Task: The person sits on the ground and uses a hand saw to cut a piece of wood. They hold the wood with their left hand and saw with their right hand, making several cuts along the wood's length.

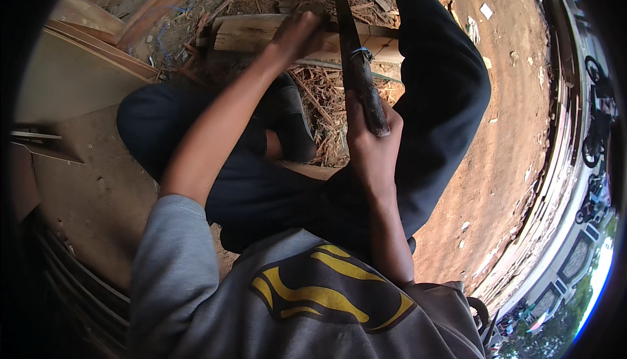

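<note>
My right hand [372, 130] grips the dark, worn handle [366, 88] of a long-bladed tool [344, 13], tied with blue near the blade's base. The blade points away from me, crossing a pale wooden piece [243, 34] lying among shavings beyond my bent legs. My left hand [297, 37] is blurred over that wood, left of the blade; whether it holds anything is unclear.
Boards [91, 65] and a large panel [72, 84] lie at the left. Wood shavings [326, 117] surround my feet. Bare dirt [503, 97] spreads to the right, bordered by stacked planks [522, 241]. Motorbikes [591, 137] stand at the far right rim.
</note>
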A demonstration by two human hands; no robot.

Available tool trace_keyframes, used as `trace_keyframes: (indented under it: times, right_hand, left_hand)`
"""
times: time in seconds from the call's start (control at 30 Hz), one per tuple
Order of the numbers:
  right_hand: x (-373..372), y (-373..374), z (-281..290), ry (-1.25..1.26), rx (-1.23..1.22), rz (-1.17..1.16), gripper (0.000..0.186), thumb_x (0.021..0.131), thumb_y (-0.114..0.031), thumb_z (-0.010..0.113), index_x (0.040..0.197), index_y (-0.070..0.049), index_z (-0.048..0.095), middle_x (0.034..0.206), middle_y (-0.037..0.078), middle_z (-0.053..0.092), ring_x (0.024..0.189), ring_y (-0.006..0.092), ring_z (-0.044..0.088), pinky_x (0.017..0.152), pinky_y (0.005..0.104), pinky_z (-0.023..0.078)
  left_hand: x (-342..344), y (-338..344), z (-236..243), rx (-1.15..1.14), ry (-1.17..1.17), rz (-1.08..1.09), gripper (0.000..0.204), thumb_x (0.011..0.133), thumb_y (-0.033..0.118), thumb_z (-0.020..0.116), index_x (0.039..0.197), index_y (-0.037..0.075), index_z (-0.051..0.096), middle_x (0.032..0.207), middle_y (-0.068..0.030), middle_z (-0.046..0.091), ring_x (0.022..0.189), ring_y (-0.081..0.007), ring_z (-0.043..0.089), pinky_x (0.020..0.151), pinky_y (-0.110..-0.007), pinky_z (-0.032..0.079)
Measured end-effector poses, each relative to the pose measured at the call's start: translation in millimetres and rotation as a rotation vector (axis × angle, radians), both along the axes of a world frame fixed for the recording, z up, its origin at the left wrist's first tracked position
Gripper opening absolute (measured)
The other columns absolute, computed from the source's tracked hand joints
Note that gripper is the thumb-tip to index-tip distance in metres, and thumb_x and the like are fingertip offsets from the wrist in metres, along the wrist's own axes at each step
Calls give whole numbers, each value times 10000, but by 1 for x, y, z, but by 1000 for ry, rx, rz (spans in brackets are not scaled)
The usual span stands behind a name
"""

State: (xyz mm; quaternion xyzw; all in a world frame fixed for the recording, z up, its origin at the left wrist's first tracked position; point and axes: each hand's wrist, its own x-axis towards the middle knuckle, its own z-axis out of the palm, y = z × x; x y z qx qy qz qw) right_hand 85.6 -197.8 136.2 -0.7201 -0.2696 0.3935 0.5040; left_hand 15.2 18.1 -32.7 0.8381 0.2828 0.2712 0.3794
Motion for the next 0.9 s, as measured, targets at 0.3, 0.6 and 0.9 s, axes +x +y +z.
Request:
trace_keyframes:
  times: [0.3,0.6,0.9]
  right_hand:
    - [1,-42,12,-1,-79,-18,206,876,-126,596,762,37,546,611,-24,473,578,25,383,499,231,325]
    - [-13,-93,18,-64,-98,6,111,858,-59,586,804,39,583,589,-12,490,580,17,421,499,209,359]
    - [3,-69,11,123,-121,-27,142,884,-99,570,834,33,580,643,-47,487,599,13,418,516,195,337]
  left_hand:
    - [17,-12,42,176,737,-89,508,718,421,731,852,-52,605,795,-205,591,721,-292,575,664,-387,479]
    - [11,-4,13,282,185,83,337,746,279,710,794,-35,599,695,-199,592,615,-255,588,560,-412,476]
    - [5,-10,21,329,354,65,283,773,264,652,770,-14,598,800,-205,626,733,-304,626,634,-392,486]
